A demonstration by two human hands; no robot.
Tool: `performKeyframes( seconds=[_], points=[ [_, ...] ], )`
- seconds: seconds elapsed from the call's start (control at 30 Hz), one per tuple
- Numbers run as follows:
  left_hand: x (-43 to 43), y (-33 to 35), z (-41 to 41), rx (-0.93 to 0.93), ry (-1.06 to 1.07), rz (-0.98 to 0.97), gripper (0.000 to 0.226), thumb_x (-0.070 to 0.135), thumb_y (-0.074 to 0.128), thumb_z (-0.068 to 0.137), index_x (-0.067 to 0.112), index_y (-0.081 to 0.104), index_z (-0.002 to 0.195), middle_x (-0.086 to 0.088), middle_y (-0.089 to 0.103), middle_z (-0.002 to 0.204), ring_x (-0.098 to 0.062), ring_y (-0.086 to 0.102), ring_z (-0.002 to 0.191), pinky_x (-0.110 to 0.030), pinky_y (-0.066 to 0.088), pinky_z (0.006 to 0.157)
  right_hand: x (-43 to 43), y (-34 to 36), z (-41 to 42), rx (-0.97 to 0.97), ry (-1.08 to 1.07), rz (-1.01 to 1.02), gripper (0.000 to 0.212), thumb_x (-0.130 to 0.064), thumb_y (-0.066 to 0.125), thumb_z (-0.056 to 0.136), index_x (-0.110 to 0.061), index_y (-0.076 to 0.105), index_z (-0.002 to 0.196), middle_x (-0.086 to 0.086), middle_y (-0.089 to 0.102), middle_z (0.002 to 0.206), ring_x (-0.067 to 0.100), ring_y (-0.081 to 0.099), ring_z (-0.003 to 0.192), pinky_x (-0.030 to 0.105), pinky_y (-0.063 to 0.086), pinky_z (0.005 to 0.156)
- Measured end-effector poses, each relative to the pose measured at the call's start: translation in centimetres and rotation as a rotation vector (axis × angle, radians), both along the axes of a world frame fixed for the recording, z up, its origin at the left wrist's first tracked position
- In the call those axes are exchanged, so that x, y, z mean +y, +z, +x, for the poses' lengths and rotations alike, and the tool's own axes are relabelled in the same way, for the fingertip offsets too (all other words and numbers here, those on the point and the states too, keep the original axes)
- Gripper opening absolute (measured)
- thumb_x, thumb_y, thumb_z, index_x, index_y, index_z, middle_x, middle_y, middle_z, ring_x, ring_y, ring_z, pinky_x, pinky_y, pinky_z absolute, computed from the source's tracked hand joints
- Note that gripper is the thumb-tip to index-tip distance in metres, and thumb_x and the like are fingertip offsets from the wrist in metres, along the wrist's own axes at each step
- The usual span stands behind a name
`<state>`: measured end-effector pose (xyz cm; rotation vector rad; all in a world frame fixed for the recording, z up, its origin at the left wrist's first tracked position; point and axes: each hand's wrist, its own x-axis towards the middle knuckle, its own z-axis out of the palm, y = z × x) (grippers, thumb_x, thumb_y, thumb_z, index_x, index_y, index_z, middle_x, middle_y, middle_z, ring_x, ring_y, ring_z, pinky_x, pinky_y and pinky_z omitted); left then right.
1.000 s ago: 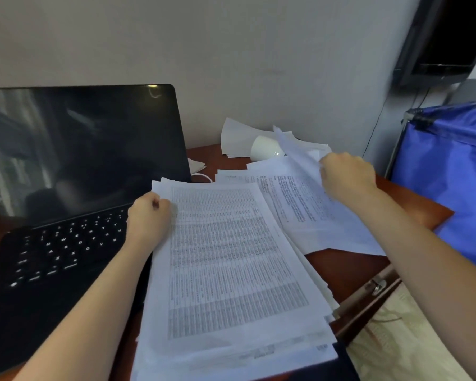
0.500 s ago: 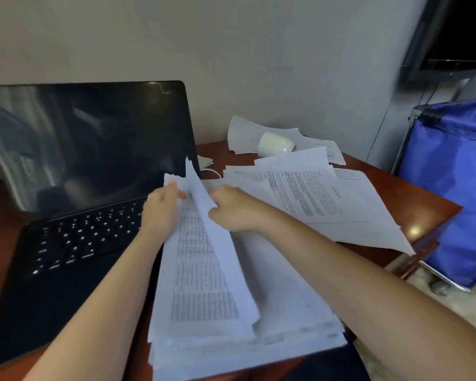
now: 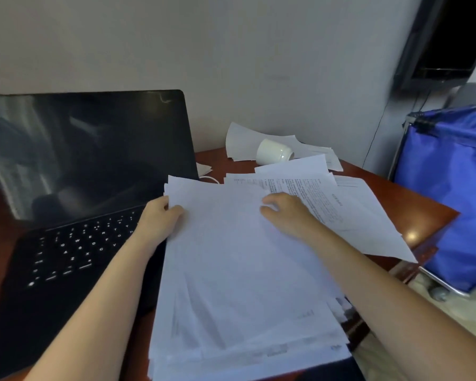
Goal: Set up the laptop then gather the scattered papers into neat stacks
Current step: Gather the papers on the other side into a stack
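Fingers [image 3: 176, 209] of left hand [image 3: 157, 220] around paper stack [image 3: 245, 284]

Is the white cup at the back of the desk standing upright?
No, the white cup lies tipped on its side, resting on loose papers.

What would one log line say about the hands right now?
left hand grips paper stack edge | right hand rests on top | laptop open | loose papers beyond

Black laptop [image 3: 88, 188], white papers [image 3: 239, 270], seemingly cream cup [image 3: 274, 155], blue bag [image 3: 451, 188].
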<state>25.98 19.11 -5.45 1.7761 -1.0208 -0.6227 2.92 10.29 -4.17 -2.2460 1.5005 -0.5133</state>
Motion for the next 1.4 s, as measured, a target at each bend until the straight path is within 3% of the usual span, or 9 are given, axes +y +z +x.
performKeyframes(
  seconds=[0.13, 0.3, 0.43, 0.53, 0.77, 0.93, 1.1, 1.2, 1.4],
  points=[
    [-0.3, 0.0, -0.4, -0.077, 0.01, 0.005, 0.011, 0.009, 0.046, 0.091, 0.004, 0.053, 0.084, -0.007, 0.055, 0.082, -0.023, 0.052, 0.074, -0.032, 0.041, 0.064, -3.5, -2.3, -6.1, 0.329, -0.279, 0.07, 0.062, -0.06, 0.042, 0.088, -0.023, 0.04, 0.137, 0.007, 0.037, 0.145, 0.034, 0.033, 0.132, 0.048, 0.029, 0.107],
    [-1.0, -0.6, -0.7, -0.255, 0.045, 0.029, 0.026, 0.011, 0.044, 0.091, 0.018, 0.035, 0.068, 0.0, 0.038, 0.072, -0.027, 0.043, 0.076, -0.038, 0.037, 0.072, -4.9, -4.3, -9.8, 0.237, -0.538, -0.035, 0.092, -0.078, 0.043, 0.077, -0.02, 0.026, 0.146, 0.016, 0.026, 0.151, 0.039, 0.022, 0.139, 0.051, 0.019, 0.113],
    [-1.2, -1.1, -1.0, -0.292, 0.07, 0.042, 0.024, 0.018, 0.046, 0.09, 0.018, 0.035, 0.069, -0.002, 0.041, 0.077, -0.042, 0.052, 0.093, -0.039, 0.039, 0.077, -4.5, -3.7, -10.2, 0.178, -0.628, -0.116, 0.088, -0.069, 0.057, 0.076, -0.015, 0.032, 0.141, 0.019, 0.04, 0.139, 0.038, 0.036, 0.127, 0.045, 0.028, 0.105],
    [-1.1, -1.3, -1.0, -0.236, 0.068, 0.015, 0.021, 0.025, 0.056, 0.088, 0.018, 0.04, 0.099, -0.004, 0.054, 0.1, -0.034, 0.056, 0.098, -0.046, 0.045, 0.091, -4.6, -3.6, -10.4, 0.091, -0.639, -0.135, 0.084, -0.056, 0.067, 0.077, -0.012, 0.033, 0.14, 0.02, 0.041, 0.136, 0.038, 0.039, 0.124, 0.044, 0.031, 0.103],
    [-1.1, -1.5, -1.1, -0.322, 0.02, -0.057, 0.073, 0.02, 0.072, 0.079, 0.026, 0.029, 0.138, 0.0, 0.038, 0.141, -0.026, 0.041, 0.125, -0.047, 0.036, 0.104, -4.3, -3.3, -11.9, -0.918, -0.658, -0.139, 0.055, -0.008, 0.065, 0.086, -0.005, 0.046, 0.137, 0.01, 0.058, 0.126, 0.017, 0.056, 0.1, 0.023, 0.041, 0.088],
    [-1.2, -1.6, -1.3, -0.385, 0.03, -0.023, 0.066, 0.023, 0.07, 0.082, 0.02, 0.035, 0.138, -0.004, 0.033, 0.146, -0.028, 0.04, 0.127, -0.045, 0.035, 0.105, -2.2, -3.0, -11.3, -0.766, -0.528, -0.306, 0.02, -0.01, 0.061, 0.089, 0.0, 0.067, 0.106, 0.004, 0.063, 0.092, 0.014, 0.055, 0.078, 0.007, 0.037, 0.051],
    [-1.1, -1.6, -1.4, -0.398, 0.047, -0.007, 0.063, 0.025, 0.069, 0.083, 0.022, 0.037, 0.137, -0.002, 0.032, 0.147, -0.028, 0.041, 0.126, -0.045, 0.035, 0.105, -1.7, -3.0, -10.5, -0.98, -0.22, -0.114, 0.031, -0.001, 0.067, 0.084, -0.01, 0.063, 0.113, -0.008, 0.065, 0.101, -0.004, 0.064, 0.084, 0.004, 0.046, 0.065],
    [-1.0, -1.5, -1.5, -0.427, 0.042, -0.009, 0.058, 0.025, 0.068, 0.084, 0.022, 0.04, 0.135, -0.001, 0.032, 0.146, -0.025, 0.041, 0.126, -0.045, 0.034, 0.106, -2.1, -3.9, -10.2, -0.669, -0.076, 0.052, 0.043, -0.006, 0.068, 0.084, -0.014, 0.056, 0.125, -0.015, 0.058, 0.109, 0.006, 0.055, 0.105, 0.016, 0.043, 0.086],
    [-0.9, -1.5, -1.6, -0.46, 0.026, -0.011, 0.053, 0.022, 0.066, 0.085, 0.021, 0.044, 0.133, -0.001, 0.032, 0.145, -0.026, 0.043, 0.122, -0.041, 0.035, 0.104, -3.5, -4.3, -10.0, -0.769, -0.233, -0.008, 0.042, -0.012, 0.049, 0.097, -0.005, 0.044, 0.138, 0.004, 0.053, 0.132, 0.011, 0.045, 0.117, 0.019, 0.031, 0.096]
  ],
)
